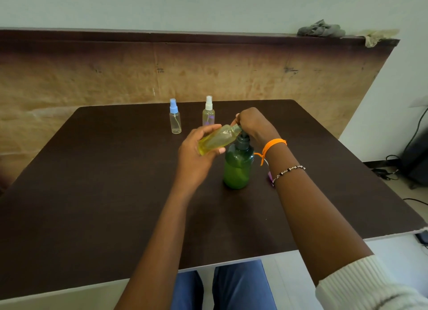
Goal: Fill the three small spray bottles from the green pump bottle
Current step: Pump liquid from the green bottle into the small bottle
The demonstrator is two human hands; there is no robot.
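A small uncapped bottle (217, 139) is held tilted above the counter (115, 182), its long axis running from lower left to upper right. Its open neck is pointed up and right, at the pump head of the green bottle (237, 168); its base is pointed down and left, toward the palm. It is seen as clear plastic tinted yellow-green by the liquid inside, which is gathered toward the base. It is gripped round the body by the left hand (196, 152), with the fingers curled over the top and the thumb under the lower side.

The green bottle is stood upright on the counter, just below and right of the small bottle's neck. A translucent green body and a darker collar are shown. Its pump head is covered by the right hand (251, 122), which is curled down over it; whether the nozzle is touching the neck cannot be told, since the meeting point is hidden by the fingers.

Farther back, two capped spray bottles are stood upright, near each other: one with a blue cap (175, 117), looking nearly clear, and one with a white cap (208, 111), faintly yellow, its lower part cut off by the left hand.

An orange band (273, 145) and a beaded bracelet (289, 171) are worn on the right wrist. A small purple object beside that wrist is mostly hidden and cannot be made out.
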